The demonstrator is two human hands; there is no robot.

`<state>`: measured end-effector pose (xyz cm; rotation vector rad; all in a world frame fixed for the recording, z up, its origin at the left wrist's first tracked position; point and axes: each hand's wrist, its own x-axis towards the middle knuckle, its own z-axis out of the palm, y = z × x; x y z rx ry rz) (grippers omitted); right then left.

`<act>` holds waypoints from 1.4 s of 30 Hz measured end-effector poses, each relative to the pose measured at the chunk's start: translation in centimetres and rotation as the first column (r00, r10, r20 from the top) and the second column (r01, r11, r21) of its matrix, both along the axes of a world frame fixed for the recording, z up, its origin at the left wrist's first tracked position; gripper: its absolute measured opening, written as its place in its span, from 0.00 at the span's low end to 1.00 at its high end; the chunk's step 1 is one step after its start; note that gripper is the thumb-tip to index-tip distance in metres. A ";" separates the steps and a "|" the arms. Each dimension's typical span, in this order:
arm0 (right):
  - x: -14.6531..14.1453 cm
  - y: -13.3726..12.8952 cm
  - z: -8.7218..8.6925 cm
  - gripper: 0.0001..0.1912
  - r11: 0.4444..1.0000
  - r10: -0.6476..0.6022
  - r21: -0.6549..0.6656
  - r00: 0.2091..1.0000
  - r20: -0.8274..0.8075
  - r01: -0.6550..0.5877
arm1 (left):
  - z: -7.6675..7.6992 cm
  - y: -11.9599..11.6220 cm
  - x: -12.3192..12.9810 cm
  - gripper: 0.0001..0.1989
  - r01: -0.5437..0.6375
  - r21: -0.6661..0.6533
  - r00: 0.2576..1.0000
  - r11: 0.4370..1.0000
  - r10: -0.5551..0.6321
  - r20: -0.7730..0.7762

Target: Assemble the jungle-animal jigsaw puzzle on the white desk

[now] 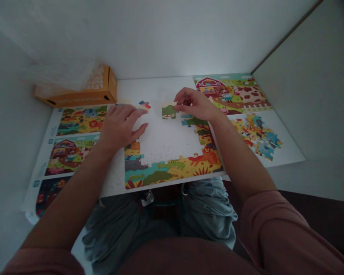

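Note:
My right hand [193, 104] pinches the right edge of a puzzle piece [168, 111] that shows a green tree. Whether the piece is raised or lies flat on the white board [166, 139] I cannot tell. To the left, my left hand [122, 124] rests with fingers apart over the left side of the puzzle border. The joined border [172, 168] of animal pictures runs along the bottom and up the right side. Part of its left side and upper right is hidden under my hands. A small red and blue piece [145, 104] lies beyond my left fingertips.
At the back left stands an orange box [83, 89] with clear plastic on it. A sheet of printed pictures [71, 152] lies at left. A farm picture [232, 93] is at the back right, with a heap of loose pieces [260, 135] in front of it.

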<state>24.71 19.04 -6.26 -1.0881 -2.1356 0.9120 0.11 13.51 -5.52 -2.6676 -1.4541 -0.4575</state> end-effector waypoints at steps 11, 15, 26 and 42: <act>1.3 -0.8 1.7 0.10 0.973 0.106 -0.194 0.987 -0.122 -0.128 | 2.5 -0.8 5.3 0.24 0.105 -0.012 0.994 0.994 -0.106 -0.027; 1.3 -0.8 1.6 0.09 0.972 0.121 -0.185 0.984 -0.128 -0.144 | 2.7 -0.1 5.6 0.22 0.141 -0.039 0.989 0.989 -0.143 -0.040; 1.5 -0.8 1.8 0.13 0.999 -0.012 -0.051 0.998 -0.055 0.009 | 1.8 0.1 5.9 0.19 0.117 -0.074 0.993 0.990 -0.118 0.000; 2.6 0.2 0.7 0.13 0.989 -0.024 0.138 0.888 0.458 -0.044 | 1.6 1.2 2.3 0.18 0.070 -0.166 0.970 0.984 -0.029 0.240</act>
